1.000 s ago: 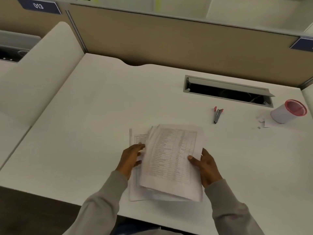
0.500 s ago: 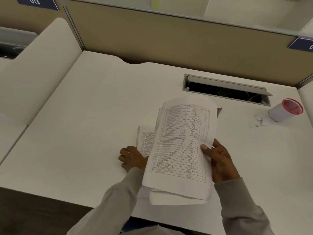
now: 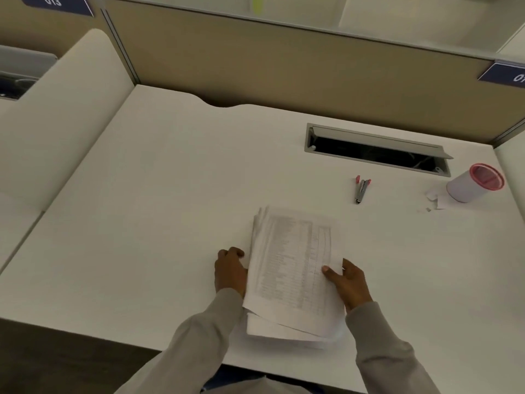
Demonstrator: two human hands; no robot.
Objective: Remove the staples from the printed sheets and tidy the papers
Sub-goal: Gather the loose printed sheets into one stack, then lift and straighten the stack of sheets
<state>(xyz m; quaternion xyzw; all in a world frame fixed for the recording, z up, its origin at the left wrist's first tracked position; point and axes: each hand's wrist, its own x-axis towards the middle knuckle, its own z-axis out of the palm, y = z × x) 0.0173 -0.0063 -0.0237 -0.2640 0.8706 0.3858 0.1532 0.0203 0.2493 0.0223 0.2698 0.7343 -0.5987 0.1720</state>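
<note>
A stack of printed sheets [image 3: 292, 268] with table rows lies on the white desk [image 3: 170, 194], its lower end near the front edge. My left hand [image 3: 230, 271] grips the stack's left edge, fingers curled under it. My right hand [image 3: 348, 281] holds the right edge, thumb on top of the top sheet. The sheets are slightly fanned at the top left and bottom. A staple remover [image 3: 361, 189] with red tips lies on the desk beyond the stack, to the right.
A white cup with a red rim [image 3: 474, 183] lies tipped at the far right, with small paper scraps [image 3: 434, 199] beside it. An open cable slot [image 3: 377, 150] sits in the desk behind. Beige partition walls enclose the back and left.
The top sheets, lifted by my right hand half a second ago, have come down onto the stack. My left hand now grips the stack's left edge.
</note>
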